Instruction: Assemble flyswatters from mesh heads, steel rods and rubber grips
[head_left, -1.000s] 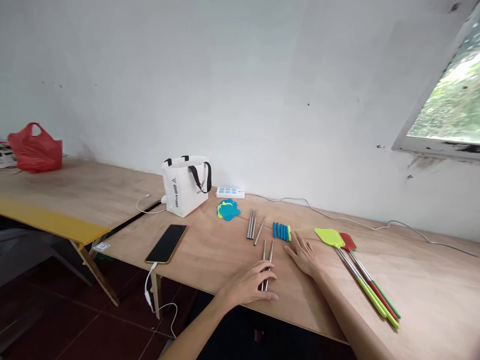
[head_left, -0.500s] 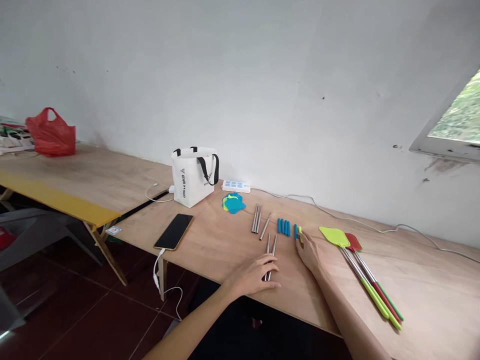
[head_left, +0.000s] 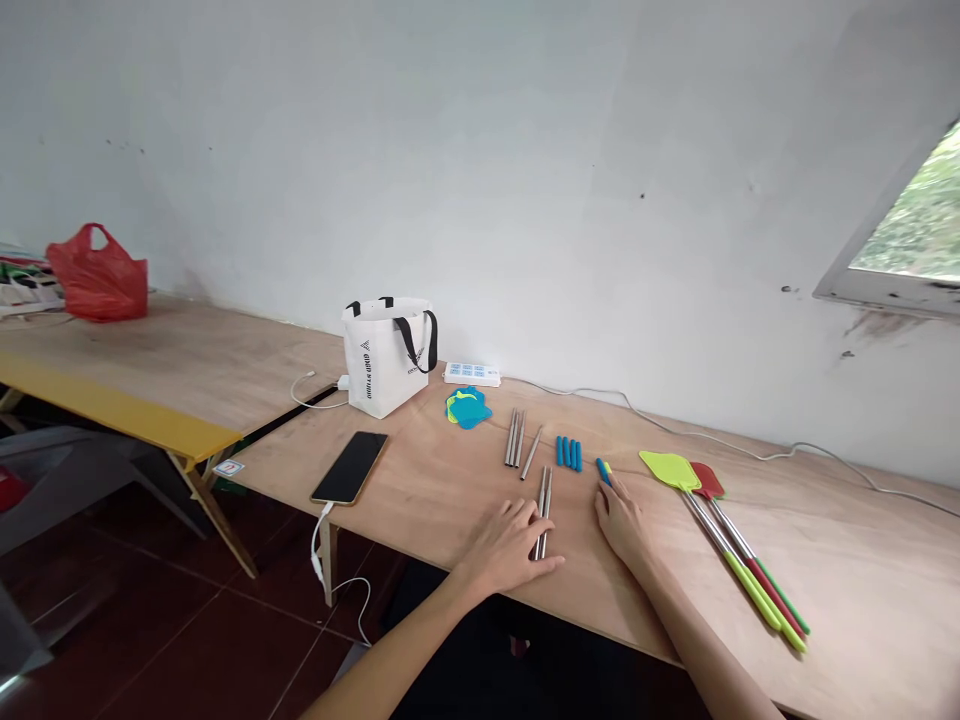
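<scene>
My left hand (head_left: 504,545) rests on the wooden table with thumb and fingers apart, beside two slim metal rods (head_left: 543,515) that lie side by side and partly under it. My right hand (head_left: 624,522) has its fingers closed over a blue handle sleeve (head_left: 602,469) and a yellow-green handle sleeve (head_left: 608,467), whose lower parts are hidden. Several blue handle sleeves (head_left: 568,454) lie in a row between the hands, farther back. More metal rods (head_left: 515,438) lie left of that row. Beyond them is a stack of blue and yellow-green flyswatter heads (head_left: 469,408).
Fly swatters (head_left: 671,470) with metal shafts and coloured handles lie at the right. A phone (head_left: 350,468) with a charging cable, a white bag (head_left: 386,360) and a power strip (head_left: 472,374) stand left and behind. A thin cable (head_left: 705,437) runs along the wall.
My right hand has shifted slightly toward me, and the blue and yellow-green sleeves have tilted with it. My left hand's fingers have moved left, and the two rods lie closer together.
</scene>
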